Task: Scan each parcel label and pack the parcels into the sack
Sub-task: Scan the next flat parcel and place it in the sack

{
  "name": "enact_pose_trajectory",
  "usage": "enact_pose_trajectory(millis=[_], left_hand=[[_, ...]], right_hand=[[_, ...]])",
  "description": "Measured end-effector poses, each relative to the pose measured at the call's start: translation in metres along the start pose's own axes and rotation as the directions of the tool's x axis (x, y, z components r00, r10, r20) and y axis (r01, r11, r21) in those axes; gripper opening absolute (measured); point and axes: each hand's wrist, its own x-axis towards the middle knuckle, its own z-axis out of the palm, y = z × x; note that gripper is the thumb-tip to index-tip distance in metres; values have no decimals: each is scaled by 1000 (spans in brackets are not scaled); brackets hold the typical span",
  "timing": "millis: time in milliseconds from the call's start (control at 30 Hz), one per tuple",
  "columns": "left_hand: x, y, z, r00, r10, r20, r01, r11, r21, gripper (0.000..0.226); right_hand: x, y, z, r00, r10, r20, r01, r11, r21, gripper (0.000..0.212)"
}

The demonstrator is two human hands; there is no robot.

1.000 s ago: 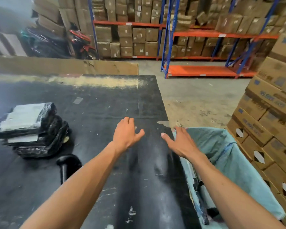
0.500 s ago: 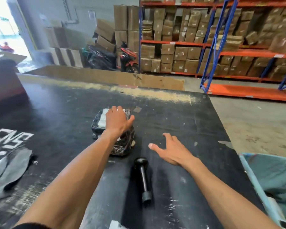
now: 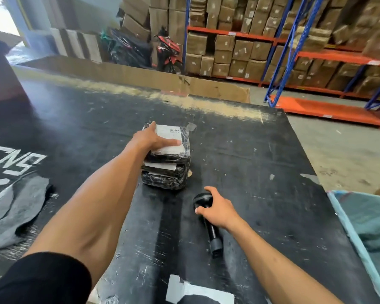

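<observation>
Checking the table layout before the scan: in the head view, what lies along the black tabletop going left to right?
Grey cloth sheet → stack of black plastic-wrapped parcels with white labels, left hand on its top → black handheld scanner, right hand on its head → light blue-green sack at the table's right edge.

One view only, head-mounted, wide-angle, looking forward and down across the black bench [image 3: 239, 154]. Both forearms enter from the bottom edge, near the lens. The left grip [image 3: 150, 138] sits mid-frame; the right grip [image 3: 217, 210] lies lower and nearer the camera. Beyond both grips, the upper frame takes in the shelving racks [image 3: 294, 47], well apart. Straight lines bow toward the edges.
</observation>
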Motion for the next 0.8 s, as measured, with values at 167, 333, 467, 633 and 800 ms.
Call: enact_pose_trajectory(millis=[167, 333, 467, 633, 800], left_hand=[[-4, 1, 1, 997, 30, -65, -33, 998, -45, 150], [-24, 3, 11, 965, 33, -260, -71, 988, -138, 124], [-39, 8, 21, 913, 118, -391, -212, 955, -207, 113], [-55, 9, 33, 860, 157, -485, -305, 921, -242, 107], [-63, 6, 44, 826, 179, -534, -353, 904, -243, 106]], right_hand=[[3, -3, -3, 997, 47, -57, -25, 942, 333, 66], [7, -20, -35, 969, -27, -247, 152, 851, 503, 53], [7, -47, -71, 952, -113, -285, 272, 737, 619, 54], [-6, -75, -88, 895, -205, -397, 388, 797, 463, 51], [-19, -87, -92, 842, -251, -477, 474, 765, 435, 49]])
